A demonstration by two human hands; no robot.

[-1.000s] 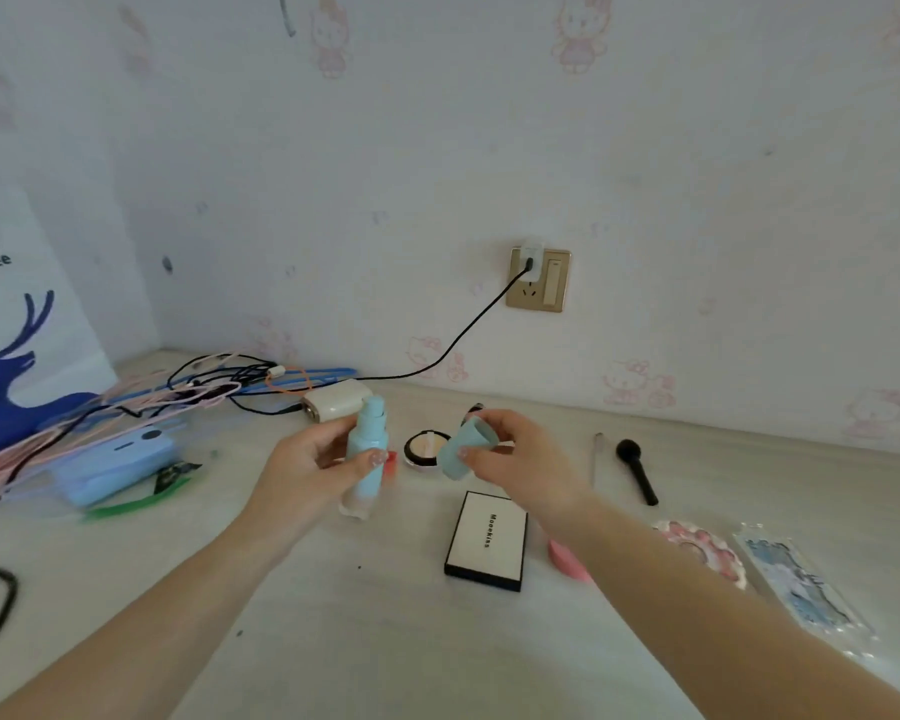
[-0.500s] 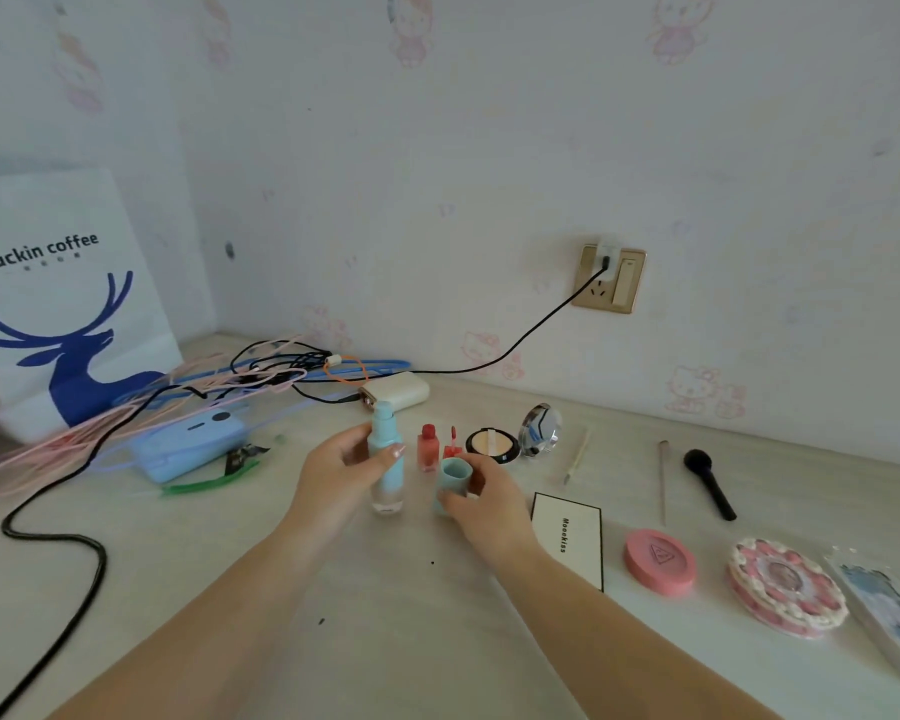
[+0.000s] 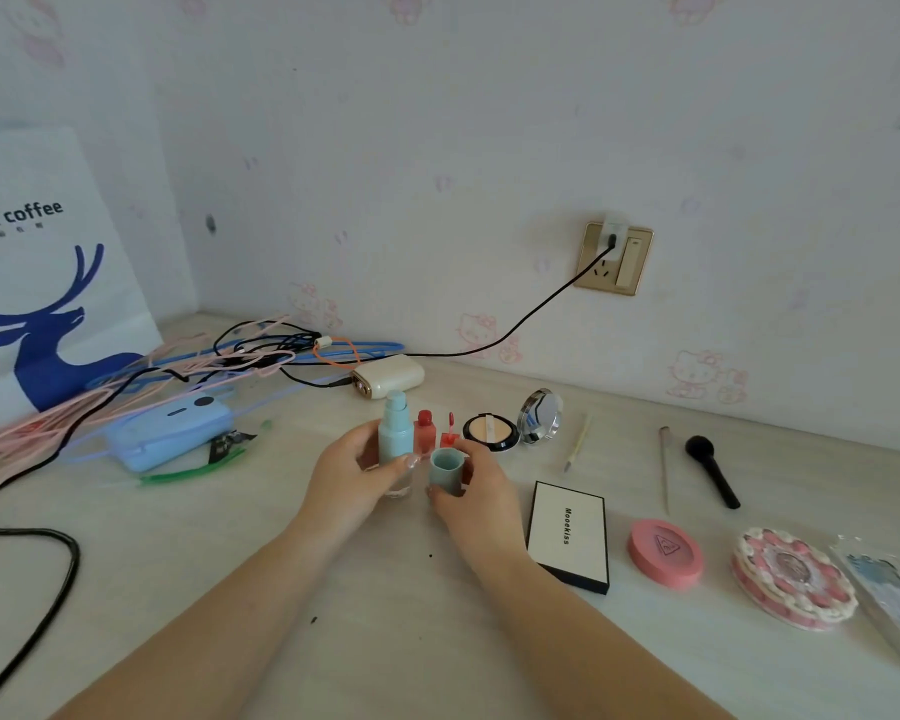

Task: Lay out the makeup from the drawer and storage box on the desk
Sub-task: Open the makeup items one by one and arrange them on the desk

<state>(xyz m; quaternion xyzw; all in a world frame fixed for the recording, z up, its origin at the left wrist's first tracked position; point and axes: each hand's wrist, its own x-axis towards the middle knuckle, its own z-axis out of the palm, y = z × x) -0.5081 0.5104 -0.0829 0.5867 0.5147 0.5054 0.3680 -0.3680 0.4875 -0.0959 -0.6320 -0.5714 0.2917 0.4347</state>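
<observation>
Head-camera footage shows the layout judged to be well advanced: a good many cosmetics are already set out on the desk [image 3: 437, 641], while the drawer and storage box are not in view, so what remains in them cannot be told. Counted from largest to smallest, one black-and-white Mooekiss palette [image 3: 567, 535] is seen, one round pink-and-white decorated compact [image 3: 793, 584], one plain pink round compact [image 3: 665, 553], one open powder compact [image 3: 510, 426] with its mirror lid raised, one black brush [image 3: 710, 472], two thin stick tools [image 3: 578, 441], and one small red bottle [image 3: 423, 431] with its wand standing beside it. One pale blue pump bottle [image 3: 395, 433] is gripped upright at the desk by the left hand [image 3: 352, 478], fingers curled round it. Its one blue cap [image 3: 446, 470] is pinched by the right hand [image 3: 481, 498] just beside the bottle, mouth upward. The cap is judged not yet set down or refitted.
</observation>
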